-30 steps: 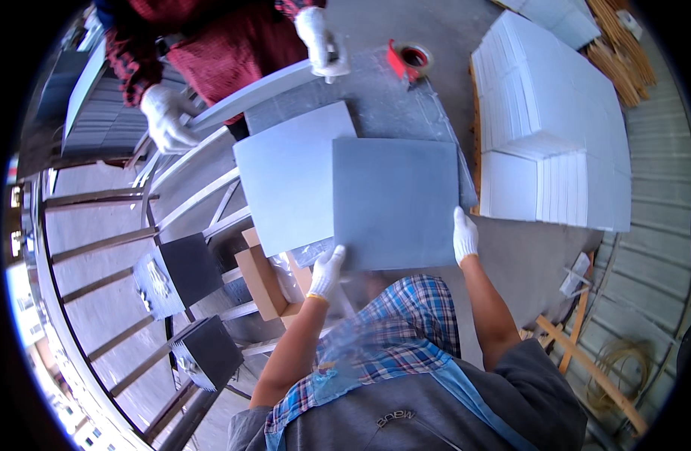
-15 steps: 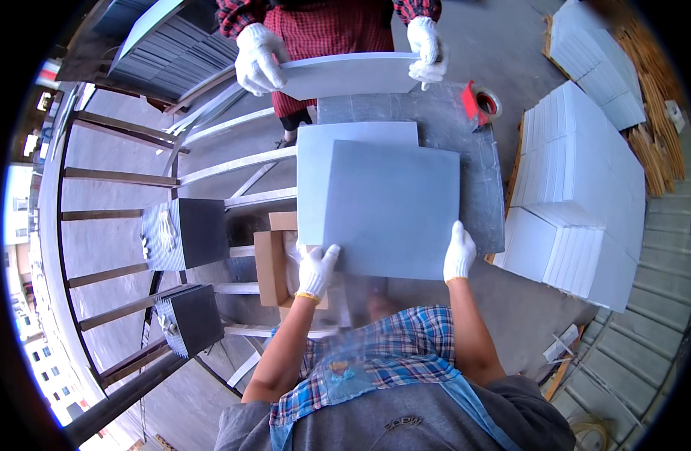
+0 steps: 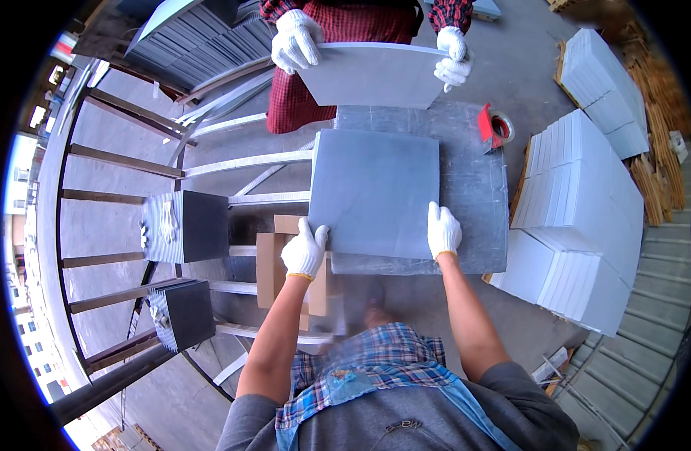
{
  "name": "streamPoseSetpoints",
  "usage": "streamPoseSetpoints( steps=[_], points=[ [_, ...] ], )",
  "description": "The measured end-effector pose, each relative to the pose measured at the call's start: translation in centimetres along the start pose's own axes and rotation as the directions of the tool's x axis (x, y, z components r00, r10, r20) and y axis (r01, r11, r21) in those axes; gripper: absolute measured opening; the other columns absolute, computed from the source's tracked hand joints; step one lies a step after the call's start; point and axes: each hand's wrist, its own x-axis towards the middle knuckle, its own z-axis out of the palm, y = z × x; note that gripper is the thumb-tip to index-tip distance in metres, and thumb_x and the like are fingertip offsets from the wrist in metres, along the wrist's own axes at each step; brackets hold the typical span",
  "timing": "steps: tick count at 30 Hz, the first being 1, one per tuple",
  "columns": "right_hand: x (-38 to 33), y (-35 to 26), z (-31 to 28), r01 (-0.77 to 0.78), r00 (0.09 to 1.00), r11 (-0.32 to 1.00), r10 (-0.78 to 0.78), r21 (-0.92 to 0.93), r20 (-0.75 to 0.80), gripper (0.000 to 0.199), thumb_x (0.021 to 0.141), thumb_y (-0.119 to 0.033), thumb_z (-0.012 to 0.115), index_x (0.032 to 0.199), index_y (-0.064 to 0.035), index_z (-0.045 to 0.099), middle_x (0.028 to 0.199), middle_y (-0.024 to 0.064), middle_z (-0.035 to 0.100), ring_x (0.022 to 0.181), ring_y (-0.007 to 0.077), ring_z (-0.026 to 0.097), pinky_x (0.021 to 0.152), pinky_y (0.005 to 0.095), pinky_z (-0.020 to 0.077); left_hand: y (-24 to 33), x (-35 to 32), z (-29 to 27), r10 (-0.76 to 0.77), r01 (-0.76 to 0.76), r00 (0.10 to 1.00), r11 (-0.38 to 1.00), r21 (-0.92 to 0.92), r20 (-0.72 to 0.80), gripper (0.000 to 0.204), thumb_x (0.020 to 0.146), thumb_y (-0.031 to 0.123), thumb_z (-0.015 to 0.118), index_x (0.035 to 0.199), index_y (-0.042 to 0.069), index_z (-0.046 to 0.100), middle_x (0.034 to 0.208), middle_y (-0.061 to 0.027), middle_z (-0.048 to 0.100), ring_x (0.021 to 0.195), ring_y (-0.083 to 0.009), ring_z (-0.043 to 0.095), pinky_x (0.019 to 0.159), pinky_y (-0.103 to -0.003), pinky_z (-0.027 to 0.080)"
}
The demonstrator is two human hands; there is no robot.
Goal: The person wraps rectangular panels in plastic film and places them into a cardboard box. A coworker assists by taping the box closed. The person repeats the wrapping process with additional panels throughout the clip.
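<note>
A grey square panel (image 3: 375, 192) lies over the worktable (image 3: 473, 203), nearly lined up with a paler panel under it that shows only as a thin strip along the left edge. My left hand (image 3: 306, 249), in a white knitted glove, grips its near left edge. At the near right edge my right hand (image 3: 444, 230), gloved the same way, holds the panel with the thumb side up. Whether the panel fully rests on the one below, I cannot tell. Across the table, a co-worker's gloved hands hold another grey panel (image 3: 383, 75), tilted, by its top corners.
A red tape dispenser (image 3: 495, 129) sits at the table's far right. White panel stacks (image 3: 571, 218) stand on the right. An open cardboard box (image 3: 270, 263) is left of the table. Dark panel stacks (image 3: 199, 225) with gloves rest on the metal frame (image 3: 123, 161).
My hands have shifted the grey panel left and away from me, over the paler one, which is now almost covered. The co-worker's panel shows more of its face.
</note>
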Motion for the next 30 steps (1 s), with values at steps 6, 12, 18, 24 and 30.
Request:
streamPoseSetpoints(
  steps=[6, 12, 18, 24, 30],
  points=[
    [1.9, 0.2, -1.1, 0.153, 0.986, 0.965, -0.135, -0.212, 0.101, 0.061, 0.103, -0.052, 0.039, 0.092, -0.0022, 0.072, 0.09, 0.027, 0.071, 0.089, 0.0453, 0.069, 0.079, 0.0542, 0.0552, 0.9, 0.0, -0.1, -0.005, 0.001, 0.999, 0.992, 0.124, 0.034, 0.059, 0.099, 0.058, 0.05, 0.115, 0.001, 0.053, 0.072, -0.0203, 0.071, 0.065, -0.0388, 0.071, 0.059, -0.048, 0.054],
    [3.0, -2.1, -3.6, 0.316, 0.943, 0.9, -0.264, -0.3, 0.203, 0.057, 0.102, -0.049, 0.043, 0.088, -0.0036, 0.074, 0.088, 0.0259, 0.072, 0.087, 0.0421, 0.071, 0.079, 0.0524, 0.0562, 0.5, 0.6, -0.4, 0.005, -0.022, 0.998, 0.97, 0.243, 0.07, 0.06, 0.093, 0.06, 0.059, 0.101, 0.001, 0.057, 0.073, -0.0192, 0.072, 0.067, -0.0362, 0.073, 0.061, -0.047, 0.055],
    [6.1, -2.2, -2.1, 0.214, 0.977, 0.952, -0.202, -0.218, 0.075, 0.07, 0.099, -0.057, 0.048, 0.141, -0.0017, 0.049, 0.129, 0.0256, 0.064, 0.11, 0.0419, 0.065, 0.093, 0.0499, 0.0518, 1.5, 3.5, -1.2, 0.063, -0.067, 0.997, 0.992, -0.108, -0.038, 0.069, 0.092, 0.056, 0.062, 0.123, -0.005, 0.055, 0.108, -0.0269, 0.07, 0.102, -0.042, 0.069, 0.086, -0.049, 0.054],
    [6.8, -1.6, 5.0, 0.229, 0.964, 0.972, -0.235, -0.06, -0.126, 0.086, 0.096, -0.057, 0.056, 0.153, 0.0035, 0.033, 0.151, 0.0259, 0.045, 0.14, 0.0408, 0.042, 0.115, 0.047, 0.0347, 2.3, 8.9, 0.9, -0.126, 0.219, 0.973, 0.757, -0.615, 0.191, 0.065, 0.094, 0.05, 0.062, 0.129, -0.005, 0.056, 0.119, -0.029, 0.067, 0.112, -0.0435, 0.064, 0.097, -0.045, 0.048],
    [6.3, -3.2, 5.6, 0.238, 0.963, 0.971, -0.24, -0.028, -0.12, 0.085, 0.097, -0.052, 0.058, 0.153, 0.0059, 0.03, 0.148, 0.0313, 0.045, 0.139, 0.0432, 0.041, 0.115, 0.0477, 0.0339, 0.3, 8.7, 2.3, -0.115, 0.221, 0.975, 0.637, -0.739, 0.192, 0.061, 0.097, 0.041, 0.064, 0.138, -0.004, 0.055, 0.127, -0.0211, 0.067, 0.114, -0.0296, 0.065, 0.101, -0.037, 0.048]
  ],
)
